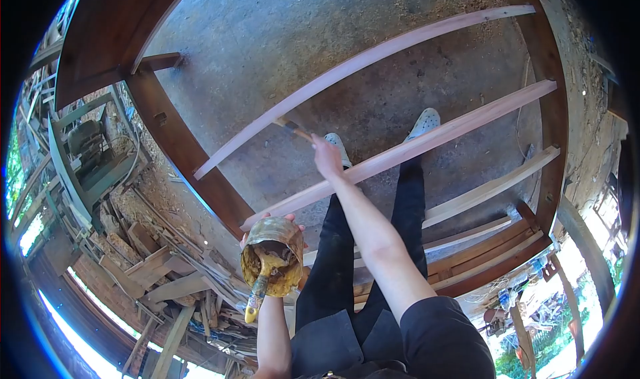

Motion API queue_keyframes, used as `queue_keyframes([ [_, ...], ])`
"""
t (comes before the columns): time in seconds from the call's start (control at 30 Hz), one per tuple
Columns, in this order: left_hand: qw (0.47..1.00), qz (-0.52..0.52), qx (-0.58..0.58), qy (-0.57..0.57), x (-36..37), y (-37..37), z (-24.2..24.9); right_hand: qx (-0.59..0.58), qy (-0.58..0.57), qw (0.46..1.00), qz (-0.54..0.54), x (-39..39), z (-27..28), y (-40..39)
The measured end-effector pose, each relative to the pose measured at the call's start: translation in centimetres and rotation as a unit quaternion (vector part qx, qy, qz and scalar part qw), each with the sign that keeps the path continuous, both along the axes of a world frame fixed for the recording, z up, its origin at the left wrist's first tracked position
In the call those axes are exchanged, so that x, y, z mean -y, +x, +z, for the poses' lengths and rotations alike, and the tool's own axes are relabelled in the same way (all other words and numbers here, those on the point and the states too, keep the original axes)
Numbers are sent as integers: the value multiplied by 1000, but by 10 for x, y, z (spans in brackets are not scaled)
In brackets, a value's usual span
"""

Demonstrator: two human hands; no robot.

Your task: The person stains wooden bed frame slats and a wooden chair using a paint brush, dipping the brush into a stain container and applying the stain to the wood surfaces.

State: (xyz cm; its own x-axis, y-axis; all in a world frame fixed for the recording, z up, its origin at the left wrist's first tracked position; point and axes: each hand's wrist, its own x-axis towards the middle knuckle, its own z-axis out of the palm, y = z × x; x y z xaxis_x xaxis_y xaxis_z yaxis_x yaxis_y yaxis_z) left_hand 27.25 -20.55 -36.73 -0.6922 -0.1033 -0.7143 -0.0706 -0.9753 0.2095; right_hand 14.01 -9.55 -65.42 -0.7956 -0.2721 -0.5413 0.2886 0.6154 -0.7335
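Note:
My left hand is wrapped round a battered, crusted paint pot, tilted so its mouth shows. Inside are yellowish-brown smears, and a brush with a yellow-tipped handle leans out over the rim. Reaching forward across a pale slat, my right hand is closed on the handle of a paintbrush. The bristles meet the near edge of a farther pale slat. Both slats span a dark brown wooden frame.
My feet in light clogs stand on the concrete floor between the slats. More slats cross the frame closer to me. At left are a green machine and piled wood scraps. A dark panel rises at upper left.

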Motion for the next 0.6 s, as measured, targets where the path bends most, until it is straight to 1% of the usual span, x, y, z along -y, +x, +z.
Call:
queue_keyframes([
  [0.07,1000,-4,-9,-1,-5,-4,0,-125,32,991,28,-38,-11,-24],
  [0.13,1000,-2,8,6,-3,-6,0,-147,94,985,3,-70,-4,-59],
  [0.17,1000,-3,6,11,-3,-7,0,-164,114,980,16,-90,3,-80],
  [0.2,1000,-5,-7,14,-4,-8,-1,-182,133,974,30,-111,6,-99],
  [0.27,1000,-1,-26,15,-4,-14,-4,-241,171,955,13,-154,0,-128],
  [0.33,993,-11,-76,87,-8,-20,-4,-231,253,939,-24,-197,-4,-155],
  [0.4,994,-8,-74,77,-12,-22,-4,-208,314,923,-85,-214,17,-178],
  [0.43,995,-6,-72,66,-15,-22,-4,-208,315,922,-85,-219,16,-185],
  [0.5,996,-7,-54,68,-14,-23,-2,-146,312,913,-217,-223,13,-196],
  [0.53,997,-8,-38,69,-16,-24,-1,-145,311,914,-217,-220,9,-196],
  [0.6,997,-8,-42,63,-16,-21,-1,-112,255,942,-185,-195,2,-189],
])
